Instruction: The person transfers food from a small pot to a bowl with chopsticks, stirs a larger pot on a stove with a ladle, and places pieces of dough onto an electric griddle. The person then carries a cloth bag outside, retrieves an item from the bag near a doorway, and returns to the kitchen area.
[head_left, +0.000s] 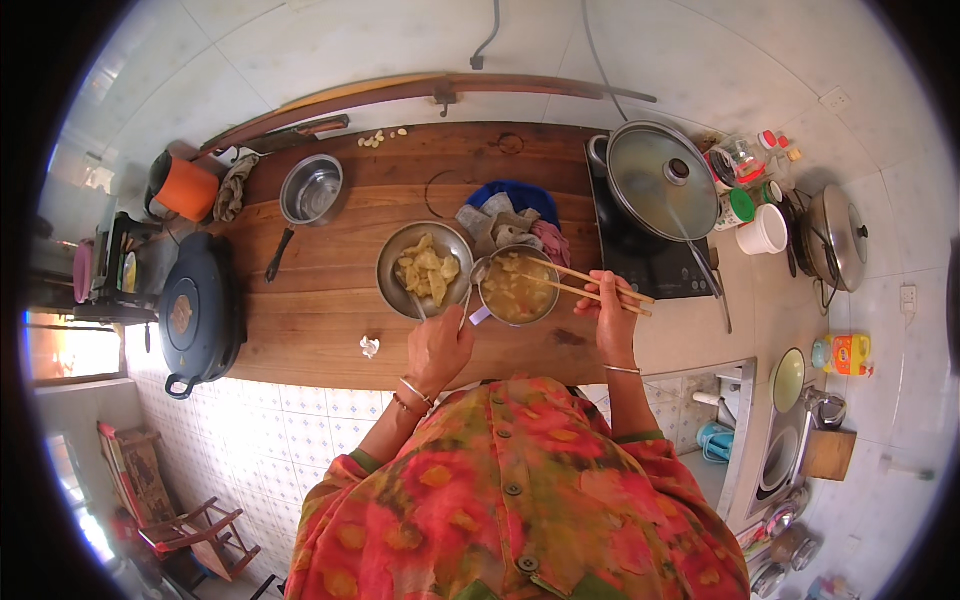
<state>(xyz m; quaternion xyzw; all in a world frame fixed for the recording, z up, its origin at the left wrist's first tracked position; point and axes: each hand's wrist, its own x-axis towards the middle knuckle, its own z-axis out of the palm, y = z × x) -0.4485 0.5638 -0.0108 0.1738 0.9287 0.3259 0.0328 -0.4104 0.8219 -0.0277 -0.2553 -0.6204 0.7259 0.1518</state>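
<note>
My right hand (613, 311) holds a pair of wooden chopsticks (585, 283), their tips reaching over a small metal pot (556, 300). Inside the pot is a brownish broth (517, 292) with pale chunks. My left hand (440, 343) grips the handle of a metal spoon (480, 270), whose head rests at the pot's left rim. Left of the pot stands a steel bowl (386, 259) of yellowish cooked pieces (427, 270). A second utensil handle (416, 304) slants out of that bowl towards my left hand; whether the hand holds it too is unclear.
Bunched cloths (510, 221) lie behind the pot. A lidded pan (660, 180) sits on a black induction cooker (637, 270) at right. At left are a small saucepan (312, 191) and a dark electric griddle (199, 315). Crumpled tissue (370, 346) lies near the wooden counter's (300, 337) front edge.
</note>
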